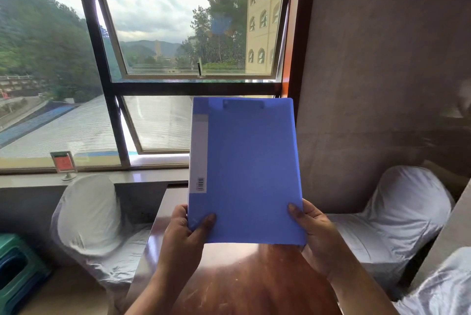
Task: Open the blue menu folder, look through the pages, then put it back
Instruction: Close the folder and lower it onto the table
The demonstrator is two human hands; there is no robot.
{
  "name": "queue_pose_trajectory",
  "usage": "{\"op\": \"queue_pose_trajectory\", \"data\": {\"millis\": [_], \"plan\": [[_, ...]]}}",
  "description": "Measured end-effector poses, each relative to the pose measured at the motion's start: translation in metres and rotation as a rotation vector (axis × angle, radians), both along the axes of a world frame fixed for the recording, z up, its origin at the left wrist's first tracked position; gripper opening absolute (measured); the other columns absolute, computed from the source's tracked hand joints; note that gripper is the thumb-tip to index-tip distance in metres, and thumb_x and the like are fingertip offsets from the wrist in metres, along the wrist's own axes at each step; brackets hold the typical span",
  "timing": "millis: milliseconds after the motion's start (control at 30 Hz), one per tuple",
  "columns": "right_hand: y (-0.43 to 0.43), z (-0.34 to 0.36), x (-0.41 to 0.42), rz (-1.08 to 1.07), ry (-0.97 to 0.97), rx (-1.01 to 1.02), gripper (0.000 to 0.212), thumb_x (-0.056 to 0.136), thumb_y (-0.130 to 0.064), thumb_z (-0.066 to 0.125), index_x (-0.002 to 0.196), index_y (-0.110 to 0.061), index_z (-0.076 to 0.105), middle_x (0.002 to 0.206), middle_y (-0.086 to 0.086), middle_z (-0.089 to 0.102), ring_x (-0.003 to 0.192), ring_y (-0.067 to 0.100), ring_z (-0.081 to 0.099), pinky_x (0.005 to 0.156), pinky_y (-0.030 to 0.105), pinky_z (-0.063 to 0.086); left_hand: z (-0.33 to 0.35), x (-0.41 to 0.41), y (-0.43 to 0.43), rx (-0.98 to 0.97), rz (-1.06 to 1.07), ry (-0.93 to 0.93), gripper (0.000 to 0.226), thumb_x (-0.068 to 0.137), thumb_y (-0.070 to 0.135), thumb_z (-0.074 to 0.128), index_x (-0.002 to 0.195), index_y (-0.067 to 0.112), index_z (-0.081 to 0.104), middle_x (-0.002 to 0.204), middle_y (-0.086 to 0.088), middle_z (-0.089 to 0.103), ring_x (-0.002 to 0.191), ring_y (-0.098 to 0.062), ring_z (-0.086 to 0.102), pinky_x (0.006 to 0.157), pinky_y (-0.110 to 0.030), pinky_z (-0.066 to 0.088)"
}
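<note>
The blue menu folder point(249, 169) is closed and held upright in front of me, above the brown wooden table point(254, 279). A white spine label with a barcode runs down its left edge. My left hand point(186, 233) grips the bottom left corner, thumb on the front cover. My right hand point(313, 228) grips the bottom right corner, thumb on the cover as well. The fingers of both hands are hidden behind the folder.
Chairs in white covers stand left point(89, 215) and right point(397, 215) of the table. A small red sign holder point(63, 164) sits on the window sill. A green plastic stool point(17, 269) is at the far left. A wall rises on the right.
</note>
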State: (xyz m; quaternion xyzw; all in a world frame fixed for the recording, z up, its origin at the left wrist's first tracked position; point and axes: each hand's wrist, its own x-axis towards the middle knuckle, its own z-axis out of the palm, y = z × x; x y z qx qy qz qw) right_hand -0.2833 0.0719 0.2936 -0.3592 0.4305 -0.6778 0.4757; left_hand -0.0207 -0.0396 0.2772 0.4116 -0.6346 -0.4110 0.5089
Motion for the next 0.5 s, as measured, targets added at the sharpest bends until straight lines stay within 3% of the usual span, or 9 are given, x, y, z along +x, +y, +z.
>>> {"op": "queue_pose_trajectory", "data": {"millis": [200, 300, 367, 433, 500], "plan": [[-0.001, -0.003, -0.003, -0.035, 0.008, 0.011, 0.067, 0.076, -0.049, 0.093, 0.132, -0.018, 0.074, 0.126, 0.021, 0.078, 0.105, 0.043, 0.076, 0.078, 0.064, 0.065, 0.000, -0.002, 0.000, 0.007, -0.007, 0.006, 0.023, 0.089, 0.030, 0.080, 0.095, 0.025, 0.058, 0.082, 0.013, 0.076, 0.061, -0.001, 0.063, 0.056, -0.025, 0.049], [0.002, -0.009, -0.004, -0.083, 0.042, 0.028, 0.051, 0.085, -0.046, 0.084, 0.128, -0.021, 0.077, 0.124, 0.020, 0.079, 0.103, 0.041, 0.078, 0.075, 0.060, 0.068, -0.009, -0.003, 0.003, 0.049, -0.052, 0.003, 0.028, 0.083, 0.040, 0.080, 0.096, 0.024, 0.061, 0.084, 0.016, 0.076, 0.062, -0.001, 0.065, 0.054, -0.025, 0.051], [0.005, -0.025, -0.001, -0.155, 0.091, 0.065, 0.040, 0.093, -0.043, 0.076, 0.126, -0.021, 0.076, 0.120, 0.017, 0.081, 0.101, 0.038, 0.080, 0.080, 0.067, 0.064, -0.024, -0.005, 0.008, 0.143, -0.118, -0.017, 0.036, 0.078, 0.047, 0.081, 0.099, 0.022, 0.066, 0.086, 0.015, 0.079, 0.070, -0.007, 0.071, 0.063, -0.033, 0.057], [0.011, -0.054, 0.002, -0.214, 0.152, 0.128, 0.028, 0.103, -0.032, 0.064, 0.124, -0.016, 0.072, 0.116, 0.015, 0.083, 0.098, 0.034, 0.080, 0.090, 0.075, 0.057, -0.051, -0.004, 0.014, 0.285, -0.218, -0.019, 0.051, 0.073, 0.057, 0.078, 0.108, 0.021, 0.070, 0.099, 0.004, 0.084, 0.089, -0.018, 0.079, 0.082, -0.047, 0.062], [0.026, -0.096, 0.005, -0.226, 0.201, 0.219, 0.022, 0.111, -0.019, 0.054, 0.126, -0.014, 0.069, 0.119, 0.012, 0.083, 0.108, 0.031, 0.079, 0.103, 0.072, 0.053, -0.089, 0.003, 0.026, 0.351, -0.250, -0.139, 0.062, 0.073, 0.070, 0.070, 0.112, 0.023, 0.070, 0.104, 0.002, 0.084, 0.097, -0.016, 0.079, 0.089, -0.049, 0.062]]}}
